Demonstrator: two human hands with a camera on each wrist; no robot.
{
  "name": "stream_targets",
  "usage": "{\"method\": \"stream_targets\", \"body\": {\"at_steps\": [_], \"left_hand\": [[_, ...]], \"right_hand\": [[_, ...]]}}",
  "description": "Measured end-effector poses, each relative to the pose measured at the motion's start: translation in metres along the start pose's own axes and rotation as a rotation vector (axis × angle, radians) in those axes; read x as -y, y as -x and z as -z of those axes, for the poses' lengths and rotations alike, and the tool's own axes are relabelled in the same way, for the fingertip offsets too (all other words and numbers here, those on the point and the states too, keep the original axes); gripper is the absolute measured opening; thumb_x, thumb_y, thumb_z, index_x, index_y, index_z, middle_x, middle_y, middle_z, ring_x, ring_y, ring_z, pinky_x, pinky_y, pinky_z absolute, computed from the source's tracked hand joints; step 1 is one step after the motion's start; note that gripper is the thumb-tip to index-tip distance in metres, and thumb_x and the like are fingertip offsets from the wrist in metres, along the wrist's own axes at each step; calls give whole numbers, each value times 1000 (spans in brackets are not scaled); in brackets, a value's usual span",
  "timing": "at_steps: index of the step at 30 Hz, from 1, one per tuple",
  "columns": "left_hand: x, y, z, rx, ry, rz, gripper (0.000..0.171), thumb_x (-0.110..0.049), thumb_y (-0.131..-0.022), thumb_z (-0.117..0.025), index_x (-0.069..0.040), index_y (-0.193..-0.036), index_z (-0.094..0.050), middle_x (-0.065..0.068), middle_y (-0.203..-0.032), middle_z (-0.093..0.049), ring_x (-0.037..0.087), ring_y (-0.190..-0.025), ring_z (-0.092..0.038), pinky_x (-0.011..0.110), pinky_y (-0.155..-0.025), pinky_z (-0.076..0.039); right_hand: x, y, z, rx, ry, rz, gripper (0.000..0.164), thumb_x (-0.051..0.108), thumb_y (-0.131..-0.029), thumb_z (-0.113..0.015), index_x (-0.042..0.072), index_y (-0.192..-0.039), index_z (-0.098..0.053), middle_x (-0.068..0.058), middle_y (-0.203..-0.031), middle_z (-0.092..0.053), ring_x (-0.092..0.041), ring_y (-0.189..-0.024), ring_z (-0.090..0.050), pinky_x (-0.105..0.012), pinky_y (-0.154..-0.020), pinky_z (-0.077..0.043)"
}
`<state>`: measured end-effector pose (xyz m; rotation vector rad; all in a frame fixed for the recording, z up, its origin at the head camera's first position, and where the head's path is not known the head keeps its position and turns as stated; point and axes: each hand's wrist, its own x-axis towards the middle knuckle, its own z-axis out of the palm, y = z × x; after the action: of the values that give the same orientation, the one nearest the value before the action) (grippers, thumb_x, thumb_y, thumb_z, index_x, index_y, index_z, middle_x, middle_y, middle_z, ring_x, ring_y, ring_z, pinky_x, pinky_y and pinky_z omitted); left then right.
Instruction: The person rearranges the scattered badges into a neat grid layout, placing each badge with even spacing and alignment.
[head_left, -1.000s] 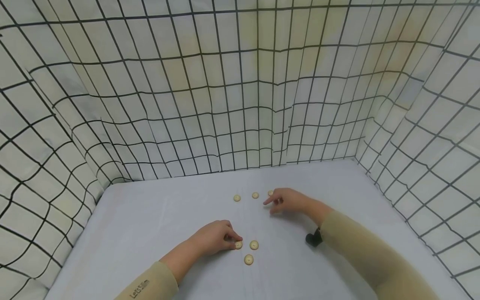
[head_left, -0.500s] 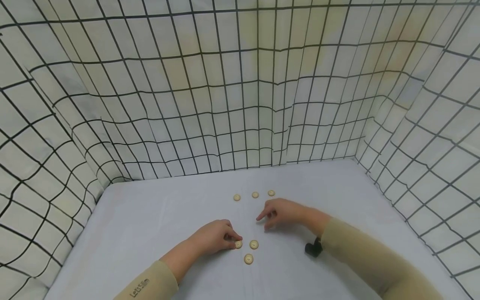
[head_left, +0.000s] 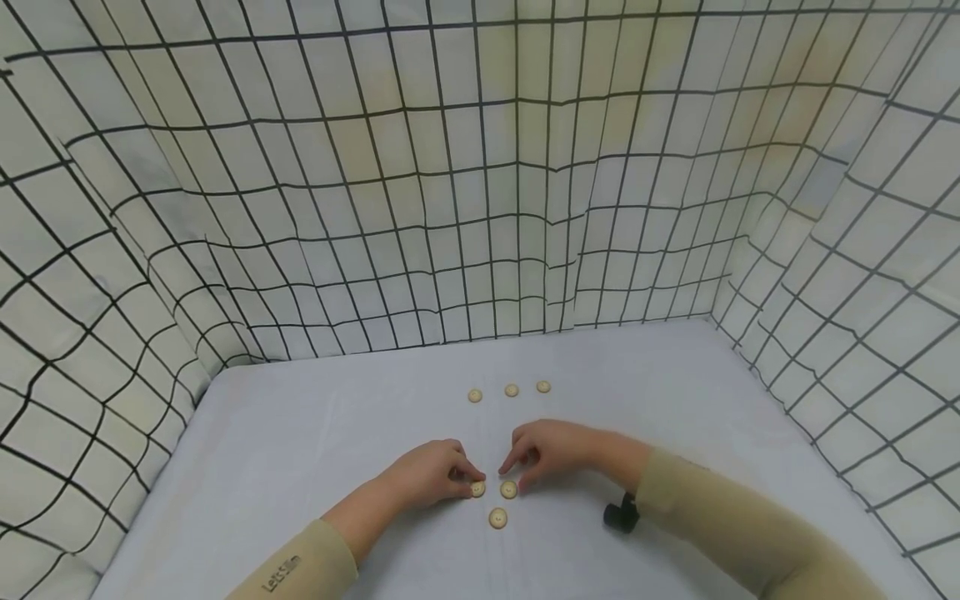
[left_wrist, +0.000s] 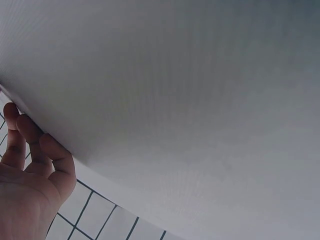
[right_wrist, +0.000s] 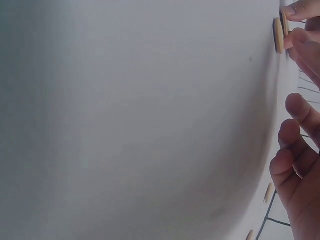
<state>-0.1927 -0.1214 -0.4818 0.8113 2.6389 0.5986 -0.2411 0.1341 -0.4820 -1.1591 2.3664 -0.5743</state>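
Note:
My left hand [head_left: 431, 475] rests low on the table and pinches a cream-coloured button [head_left: 478, 490] between thumb and index finger. Beside it lies a second button [head_left: 508, 490]. My right hand [head_left: 553, 450] is over this one, thumb tip close to its right edge and index fingertip just above it; whether they touch it I cannot tell. Closer to me lies a third button [head_left: 498, 518], apart from both hands. In the right wrist view, fingertips are near two buttons [right_wrist: 278, 36] at the upper right. The left wrist view shows several curled fingers [left_wrist: 55, 150] but no button.
Farther back, three more buttons stand in a loose row: a left one [head_left: 475, 396], a middle one [head_left: 512, 390] and a right one [head_left: 543, 387]. A white cloth covers the table [head_left: 337, 417]. White walls with a black grid [head_left: 450, 208] enclose its back and sides.
My right hand has come from beside the back row toward me and to the left, down to the button beside my left hand. My left hand and the buttons have stayed in place.

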Motion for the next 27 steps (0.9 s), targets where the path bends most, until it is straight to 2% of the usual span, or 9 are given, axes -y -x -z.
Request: {"method": "stream_targets", "body": {"at_steps": [8, 27], "left_hand": [[0, -1, -1, 3, 8, 9, 20, -32, -85, -78, -27, -105, -80, -14, -85, -57, 4, -74, -48, 25, -69, -43], [3, -1, -3, -4, -5, 2, 21, -34, -86, -77, -27, -106, -80, -15, -85, -56, 4, -73, -48, 24, -68, -43]], "right_hand": [[1, -3, -6, 24, 32, 24, 29, 39, -81, -81, 36, -109, -76, 20, -90, -58, -1, -81, -50, -20, -74, -43], [3, -5, -10, 29, 81, 37, 28, 37, -81, -82, 33, -108, -77, 20, -90, -56, 0, -79, -47, -19, -72, -41]]}}
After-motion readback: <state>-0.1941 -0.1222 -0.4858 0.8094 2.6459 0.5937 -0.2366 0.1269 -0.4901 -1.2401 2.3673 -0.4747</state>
